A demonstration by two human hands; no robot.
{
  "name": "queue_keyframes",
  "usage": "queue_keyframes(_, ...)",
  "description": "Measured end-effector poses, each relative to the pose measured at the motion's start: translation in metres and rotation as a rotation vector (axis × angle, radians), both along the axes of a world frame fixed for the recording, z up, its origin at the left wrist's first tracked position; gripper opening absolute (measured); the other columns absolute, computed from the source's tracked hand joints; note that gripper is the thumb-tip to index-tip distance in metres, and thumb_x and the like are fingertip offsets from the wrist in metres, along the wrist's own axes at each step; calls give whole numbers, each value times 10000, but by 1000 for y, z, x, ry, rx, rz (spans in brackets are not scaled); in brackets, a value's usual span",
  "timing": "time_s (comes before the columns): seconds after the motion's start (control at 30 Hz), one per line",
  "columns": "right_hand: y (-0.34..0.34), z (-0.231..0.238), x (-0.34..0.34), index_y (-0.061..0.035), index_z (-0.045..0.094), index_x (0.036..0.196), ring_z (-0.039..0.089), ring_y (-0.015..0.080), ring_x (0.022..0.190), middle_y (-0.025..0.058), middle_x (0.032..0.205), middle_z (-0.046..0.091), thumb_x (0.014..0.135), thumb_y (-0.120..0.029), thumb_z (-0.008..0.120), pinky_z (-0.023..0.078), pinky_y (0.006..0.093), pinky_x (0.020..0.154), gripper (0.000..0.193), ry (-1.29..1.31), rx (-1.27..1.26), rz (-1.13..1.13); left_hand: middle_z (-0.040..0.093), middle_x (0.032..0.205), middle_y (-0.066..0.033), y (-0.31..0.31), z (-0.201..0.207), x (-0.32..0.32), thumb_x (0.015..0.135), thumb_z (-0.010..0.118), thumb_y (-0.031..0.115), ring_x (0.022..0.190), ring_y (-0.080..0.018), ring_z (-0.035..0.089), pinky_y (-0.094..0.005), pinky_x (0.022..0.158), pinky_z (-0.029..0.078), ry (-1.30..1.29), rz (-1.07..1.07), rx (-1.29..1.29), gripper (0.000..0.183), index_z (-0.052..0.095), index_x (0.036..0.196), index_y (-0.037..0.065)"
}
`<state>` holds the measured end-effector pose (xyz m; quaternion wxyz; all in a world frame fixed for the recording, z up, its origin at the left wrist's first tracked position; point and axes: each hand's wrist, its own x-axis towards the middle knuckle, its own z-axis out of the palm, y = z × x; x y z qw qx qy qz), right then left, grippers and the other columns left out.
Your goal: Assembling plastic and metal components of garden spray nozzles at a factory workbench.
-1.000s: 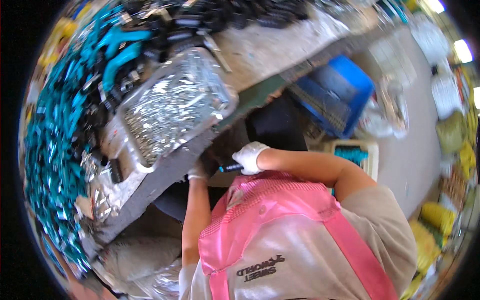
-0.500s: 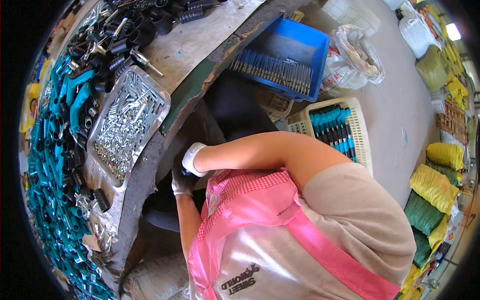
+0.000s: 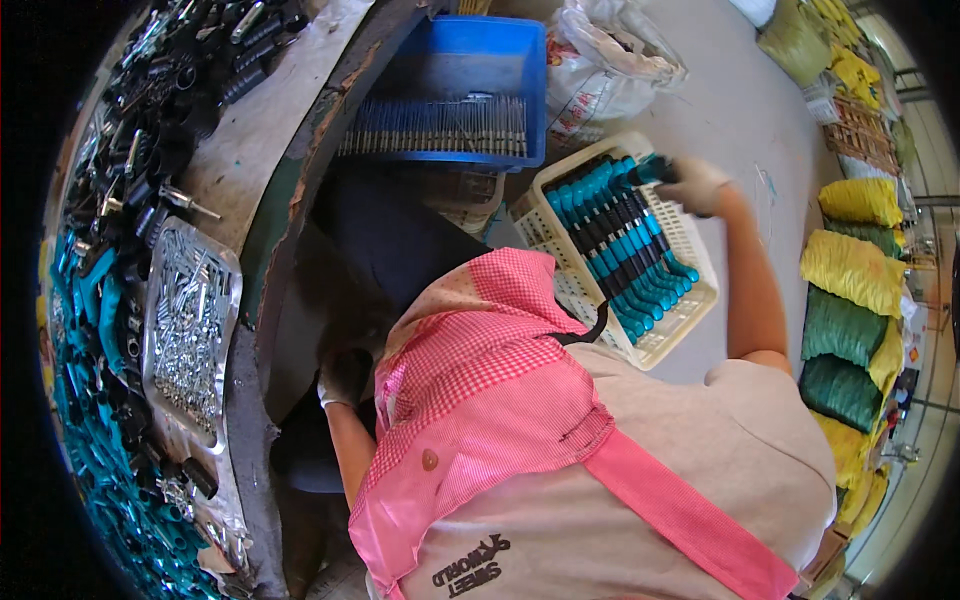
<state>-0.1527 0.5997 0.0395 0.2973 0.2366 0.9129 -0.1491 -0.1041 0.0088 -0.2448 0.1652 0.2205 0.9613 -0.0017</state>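
My right hand (image 3: 697, 187), in a pale glove and smeared by motion, is closed round a teal-and-black handled tool (image 3: 652, 171) at the upper right edge of a cream plastic basket (image 3: 690, 330). In that basket several like tools (image 3: 622, 250) lie side by side, teal at the curved ends with black bands across the middle. At the lower left, under the bench edge, my gloved left hand (image 3: 345, 378) rests in shadow against something dark. Its fingers are mostly hidden.
On the bench at left stands a metal tray (image 3: 190, 330) of small metal parts, amid heaps of teal handles (image 3: 95, 450) and black sleeves (image 3: 200, 90). A blue crate (image 3: 440, 70) holds thin metal rods. Beside it is a white sack (image 3: 600, 70). Filled sacks (image 3: 850, 270) line the far right.
My right hand has swung from beside my left hand out to the basket on the right, carrying a tool. The left hand stays low under the bench. The view has shifted.
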Motion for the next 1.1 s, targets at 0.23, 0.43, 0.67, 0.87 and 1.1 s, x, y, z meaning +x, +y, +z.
queue_keyframes(0.23, 30, -361, 85, -11, 529, 1152, 554, 355, 1085, 235, 1164, 568, 848, -304, 535, 447, 439, 910, 422, 52, 135, 33, 603, 1130, -141, -58, -105, 34, 863, 455, 131, 1036, -311, 575, -382, 874, 469, -29, 335, 305, 280, 618, 1090, 125)
queue_keyframes(0.43, -90, -202, -73, -40, 619, 993, 636, 284, 899, 180, 1013, 630, 901, -215, 534, 483, 370, 799, 215, 879, 75, 119, 570, 1180, -213, 13, 47, 48, 885, 468, 414, 1118, -379, 522, -428, 922, 422, -229, 1088, 732, 479, 564, 1197, 64)
queue_keyframes(0.67, -369, -19, -176, -92, 586, 1010, 621, 268, 706, 107, 834, 627, 827, -164, 625, 490, 359, 630, 200, 1245, -541, 809, 643, 986, -144, 34, 221, 21, 886, 529, 127, 944, -283, 611, -339, 828, 472, 62, 643, 1092, 213, 618, 1047, 19)
queue_keyframes(0.87, -463, -43, -226, -165, 528, 1121, 605, 358, 929, 167, 1024, 623, 827, -271, 570, 485, 458, 790, 315, 860, -161, 1010, 633, 938, -115, -68, 281, 41, 833, 577, 36, 933, -275, 594, -381, 835, 451, 1267, 1118, 515, 187, 620, 1015, 40)
queue_keyframes(1.1, -463, -38, -216, -136, 569, 1052, 614, 332, 872, 133, 956, 640, 820, -254, 591, 478, 439, 752, 261, 871, -221, 964, 497, 1180, -174, -138, 230, 15, 779, 551, 66, 1041, -384, 503, -449, 866, 448, 886, 1144, 233, 472, 472, 1238, 139)
